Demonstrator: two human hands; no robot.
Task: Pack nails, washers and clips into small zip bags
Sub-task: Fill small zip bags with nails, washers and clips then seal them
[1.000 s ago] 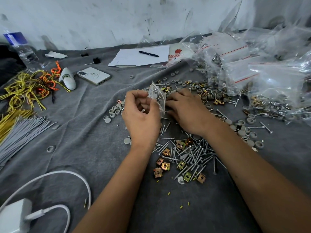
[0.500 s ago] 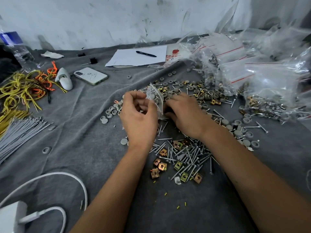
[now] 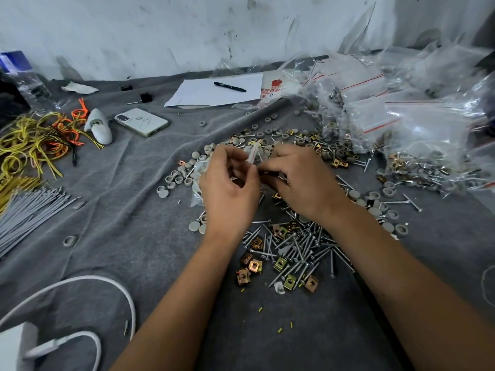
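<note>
My left hand (image 3: 230,188) and my right hand (image 3: 300,180) meet over the middle of the grey cloth. Both pinch a small clear zip bag (image 3: 254,154) held upright between them; what is inside it is hidden by my fingers. Just below my hands lies a heap of silver nails (image 3: 302,247) mixed with brass clips (image 3: 254,266). Grey round washers (image 3: 176,179) are scattered left of my left hand, and more washers (image 3: 375,207) lie to the right.
Filled and empty zip bags (image 3: 401,124) pile up at the right. A phone (image 3: 142,121), paper with a pen (image 3: 229,87), yellow and orange ties (image 3: 34,145), grey ties (image 3: 29,210) and a white charger cable (image 3: 88,285) lie around.
Both hands have closed in together on the small bag's top. The bag, earlier standing tall between them, now shows less above my fingers.
</note>
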